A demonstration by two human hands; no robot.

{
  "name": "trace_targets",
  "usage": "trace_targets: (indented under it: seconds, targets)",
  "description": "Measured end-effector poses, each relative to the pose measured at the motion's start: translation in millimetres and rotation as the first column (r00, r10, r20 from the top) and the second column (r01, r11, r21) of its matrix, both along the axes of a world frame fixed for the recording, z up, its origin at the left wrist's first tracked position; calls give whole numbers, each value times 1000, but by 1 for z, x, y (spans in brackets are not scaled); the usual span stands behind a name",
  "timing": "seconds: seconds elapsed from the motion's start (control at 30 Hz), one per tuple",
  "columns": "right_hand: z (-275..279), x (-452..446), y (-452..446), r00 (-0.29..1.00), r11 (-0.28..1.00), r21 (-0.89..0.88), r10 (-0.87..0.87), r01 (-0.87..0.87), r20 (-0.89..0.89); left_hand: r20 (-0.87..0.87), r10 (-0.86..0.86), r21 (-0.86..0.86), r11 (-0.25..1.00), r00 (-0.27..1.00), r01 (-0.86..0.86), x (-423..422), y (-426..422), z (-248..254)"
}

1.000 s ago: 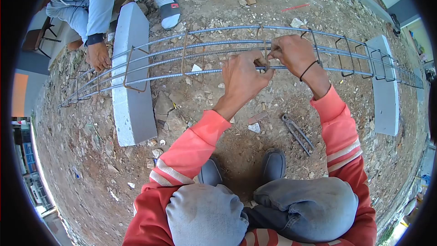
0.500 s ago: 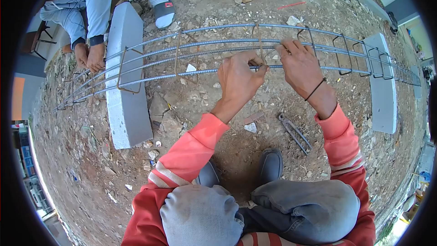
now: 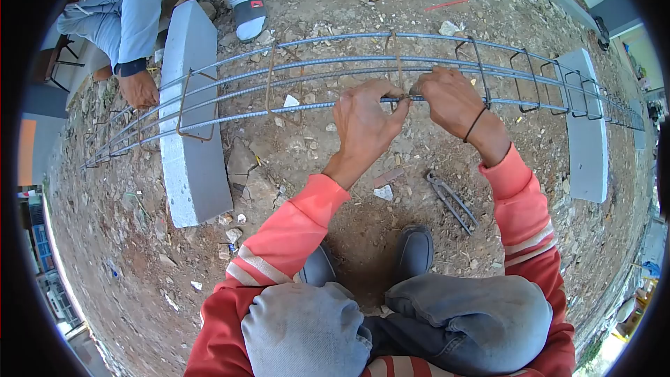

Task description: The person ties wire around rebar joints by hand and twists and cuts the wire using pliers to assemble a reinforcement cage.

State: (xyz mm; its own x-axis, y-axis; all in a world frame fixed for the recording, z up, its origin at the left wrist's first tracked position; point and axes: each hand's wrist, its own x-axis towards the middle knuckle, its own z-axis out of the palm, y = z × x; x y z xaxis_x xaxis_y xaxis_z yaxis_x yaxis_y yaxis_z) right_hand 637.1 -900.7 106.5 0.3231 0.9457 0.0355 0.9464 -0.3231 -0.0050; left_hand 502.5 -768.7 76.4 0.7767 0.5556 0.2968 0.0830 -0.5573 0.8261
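Note:
A long cage of ribbed steel rebar (image 3: pixel 307 106) with bent wire stirrups (image 3: pixel 270 80) runs across in front of me. At the near bar, my left hand (image 3: pixel 364 126) is closed, its thumb and fingers gripping the rebar where a rusty stirrup (image 3: pixel 398 63) meets it. My right hand (image 3: pixel 452 103) is pinched closed just right of that joint, over the near bars. Whatever thin piece its fingertips hold is hidden. Metal pincers (image 3: pixel 450 202) lie on the ground below my right hand.
The cage rests on a pale block (image 3: pixel 195 115) at left and another block (image 3: pixel 586 126) at right. Beyond the left block sits another person, whose hand (image 3: pixel 138 89) is at the cage's left end. Stones and rubble (image 3: pixel 255 188) litter the dirt.
My right hand has moved left and slightly down, its fingers now closed beside my left hand at the joint. The other person's two visible hands now show as one.

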Motion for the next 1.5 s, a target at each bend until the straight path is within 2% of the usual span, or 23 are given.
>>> trace_targets:
  seconds: [0.13,0.2,0.23,0.3,0.33,0.37,0.4,0.43,0.5,0.53,0.57,0.6,0.63,0.67,0.7,0.73,0.83,1.07,1.17,1.23,1.27,1.33,1.5]
  targets:
    - [13,-10,10,1000,1000,11,24,-24,1,92,11,13,1000,996,-12,2,0,-5]
    - [26,-41,10,990,857,513,-31,-43,136,94,16,29,999,995,-19,3,-1,-1]
    - [24,-56,-1,990,860,508,-26,-48,136,93,18,41,999,995,-22,2,-3,0]
    - [12,-77,-23,850,818,343,-296,461,-435,103,16,37,999,994,-20,3,-2,-5]
    - [-5,-74,-26,855,824,342,-293,453,-427,108,11,39,999,994,-16,3,-2,-6]
    - [-31,-73,-32,485,691,265,-141,672,-863,110,15,34,999,994,-19,2,-3,-6]
    - [-48,-73,-35,-27,585,56,131,809,-991,75,17,44,999,997,-20,2,-3,-4]
    - [-55,-70,-34,-29,581,55,134,812,-991,37,15,58,998,999,-17,1,-3,-4]
    - [-65,-62,-25,-281,550,53,505,834,-816,43,15,60,998,999,-18,0,-6,-6]
    - [-65,-60,-18,-306,560,55,529,826,-792,60,24,62,998,998,-28,1,-6,-7]
    - [-76,-54,-15,-304,557,57,532,828,-790,59,20,66,998,998,-24,0,-6,-8]
    - [-95,-47,-11,-18,619,181,301,764,-954,80,8,90,996,997,-15,0,-5,-10]
    - [-99,-46,-6,305,704,256,58,662,-950,99,-2,113,994,995,-9,-1,-4,-12]
    - [-101,-48,-8,305,707,256,60,659,-950,100,3,113,993,995,-14,-1,-4,-14]
    - [-92,-56,-8,661,750,323,-197,578,-724,133,0,131,991,991,-18,-1,-5,-17]
    - [-84,-66,-8,868,809,339,-382,480,-318,165,-1,148,989,986,-24,-2,-4,-18]
    - [-73,-91,-18,901,786,448,-414,426,-131,222,-25,222,975,975,-25,-5,-3,-22]
    - [-19,-107,-30,927,769,572,-373,284,40,344,-116,356,934,932,-15,-9,4,-33]
    - [-45,-101,-35,965,792,551,-217,263,-148,303,-213,405,911,929,76,-17,13,-33]
    - [-49,-107,-33,805,741,396,-324,543,-497,215,-292,455,874,932,169,-20,21,-23]
    - [-49,-110,-30,806,743,396,-320,540,-498,214,-288,456,875,933,166,-21,27,-18]
    - [-38,-118,-19,621,597,351,-331,721,-711,17,-438,398,827,899,396,-16,40,-4]
    - [-48,-120,-20,803,673,472,-329,569,-498,-59,-565,342,763,823,548,7,58,13]
